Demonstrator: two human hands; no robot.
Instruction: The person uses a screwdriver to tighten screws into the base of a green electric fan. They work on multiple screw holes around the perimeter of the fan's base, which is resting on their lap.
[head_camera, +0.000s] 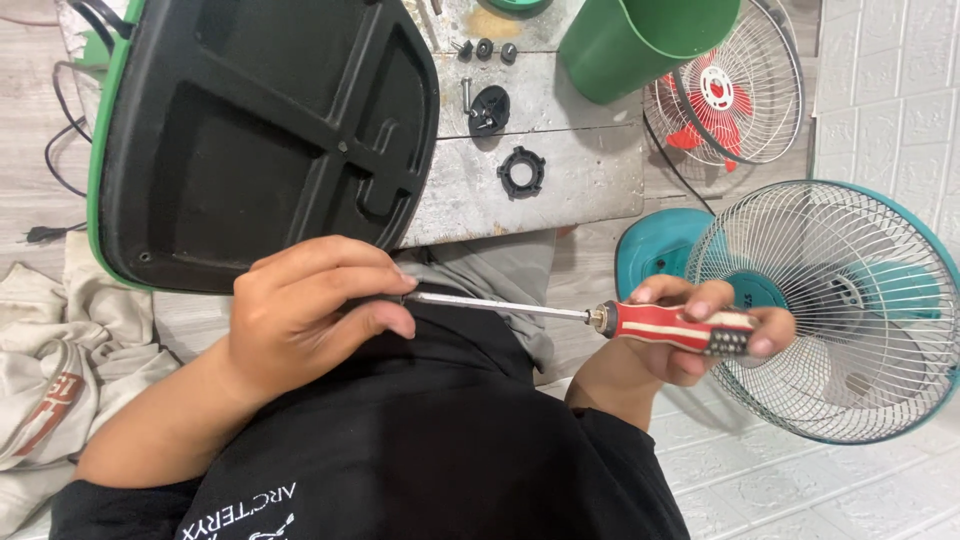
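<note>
Bench (560, 190) front blocked by black base plate (260, 130); right flanked by teal fan (840, 300); gap left between.

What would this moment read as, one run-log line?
left hand: pinching screwdriver shaft tip | right hand: gripping red handle | black fan base: underside up on bench

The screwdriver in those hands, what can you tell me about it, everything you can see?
The screwdriver lies nearly level across the person's lap. Its handle, which looks like plastic, is red with pale stripes and a dark ribbed end, joined by a metal collar to a long, thin, silvery shaft. The right hand wraps the handle; the left hand closes its fingers over the far end of the shaft, hiding the tip. Nothing else touches it.
</note>
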